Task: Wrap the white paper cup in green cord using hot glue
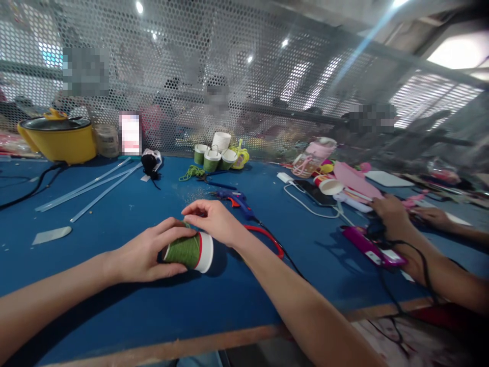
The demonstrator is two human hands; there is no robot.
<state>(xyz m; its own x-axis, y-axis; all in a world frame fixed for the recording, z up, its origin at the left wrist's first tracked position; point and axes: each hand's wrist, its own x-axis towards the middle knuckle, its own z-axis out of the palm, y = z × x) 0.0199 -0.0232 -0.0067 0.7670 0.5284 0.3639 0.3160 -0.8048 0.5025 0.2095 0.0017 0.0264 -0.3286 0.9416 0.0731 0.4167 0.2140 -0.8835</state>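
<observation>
A paper cup [182, 253] wrapped in green yarn lies on its side, its white rim and a red band facing right. My left hand [153, 250] grips it from the left, thumb below and fingers over the top. Just above the cup, my right hand [214, 219] pinches at the green yarn [187, 224] where it leaves the winding. Behind my hands lies a blue glue gun [239, 201] with a red trigger. A red curved handle or loop [269, 238] shows past my right forearm.
Several green-wrapped cups [212, 160] stand at the back, near loose green yarn [192, 174] and pliers [217, 182]. Glue sticks [101, 193] and a yellow pot [61, 137] are at left. A co-worker's hands [393, 214] work at right, beside a purple device [372, 247] and a phone [315, 192].
</observation>
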